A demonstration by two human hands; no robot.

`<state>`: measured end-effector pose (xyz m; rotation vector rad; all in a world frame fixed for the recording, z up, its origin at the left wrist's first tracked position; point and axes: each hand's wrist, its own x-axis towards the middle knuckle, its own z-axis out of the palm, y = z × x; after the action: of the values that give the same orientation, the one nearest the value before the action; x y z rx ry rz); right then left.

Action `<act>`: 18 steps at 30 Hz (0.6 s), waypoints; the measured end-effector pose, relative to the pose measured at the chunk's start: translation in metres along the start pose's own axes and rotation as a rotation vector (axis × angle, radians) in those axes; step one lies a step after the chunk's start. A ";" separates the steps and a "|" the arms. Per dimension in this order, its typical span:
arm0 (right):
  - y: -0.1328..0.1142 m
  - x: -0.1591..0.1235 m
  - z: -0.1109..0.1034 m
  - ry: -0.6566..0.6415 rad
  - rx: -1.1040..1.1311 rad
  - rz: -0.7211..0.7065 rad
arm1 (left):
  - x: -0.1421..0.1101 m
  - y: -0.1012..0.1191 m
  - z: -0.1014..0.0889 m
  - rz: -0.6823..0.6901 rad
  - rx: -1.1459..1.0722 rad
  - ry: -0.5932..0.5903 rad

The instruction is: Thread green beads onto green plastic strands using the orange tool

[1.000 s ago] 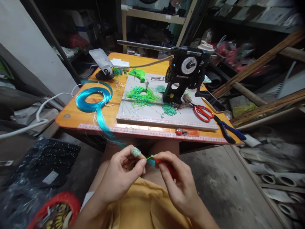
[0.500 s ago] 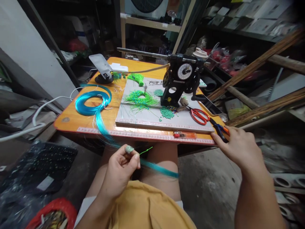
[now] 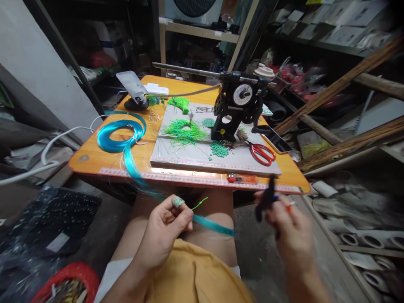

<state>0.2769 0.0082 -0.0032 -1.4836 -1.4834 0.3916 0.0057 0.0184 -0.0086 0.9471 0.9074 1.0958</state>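
Note:
My left hand (image 3: 167, 227) is over my lap, fingers pinched on a thin green strand (image 3: 199, 205) that pokes out to the right. A taped fingertip shows on it. A blue fibre bundle (image 3: 208, 225) trails from the table across my thigh beside that hand. My right hand (image 3: 284, 229), blurred by motion, is below the table's front right edge and grips blue-handled pliers (image 3: 267, 198) with the dark jaws pointing up. A lighter (image 3: 242, 179) lies on the table edge just above.
An orange table (image 3: 94, 162) carries a grey board (image 3: 252, 162), green tassels (image 3: 184, 131), green beads (image 3: 219, 148), red scissors (image 3: 263, 152), a black winding machine (image 3: 236, 107), a phone stand (image 3: 134, 90) and a blue fibre coil (image 3: 118, 134). Wooden poles (image 3: 344, 109) lean at the right. A red basket (image 3: 67, 280) sits at lower left.
My right hand left the strand, reached to the table's right edge, picked up the blue-handled pliers and brought them down toward my lap. My left hand kept pinching the green strand.

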 end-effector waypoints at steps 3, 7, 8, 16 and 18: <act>-0.035 -0.024 0.032 -0.380 0.160 -0.085 | -0.002 0.002 0.001 0.008 0.013 -0.031; -0.054 -0.027 0.051 -0.450 0.196 -0.123 | -0.004 0.002 0.000 0.008 0.033 -0.036; -0.056 -0.026 0.051 -0.447 0.196 -0.123 | -0.004 0.001 0.000 0.010 0.035 -0.034; -0.057 -0.021 0.049 -0.474 0.194 -0.108 | -0.005 -0.001 -0.002 0.023 0.039 -0.047; -0.056 -0.022 0.048 -0.481 0.180 -0.104 | -0.005 0.000 -0.002 0.030 0.038 -0.045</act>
<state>0.2018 -0.0039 0.0092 -1.2127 -1.8345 0.8396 0.0027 0.0135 -0.0088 1.0157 0.8823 1.0817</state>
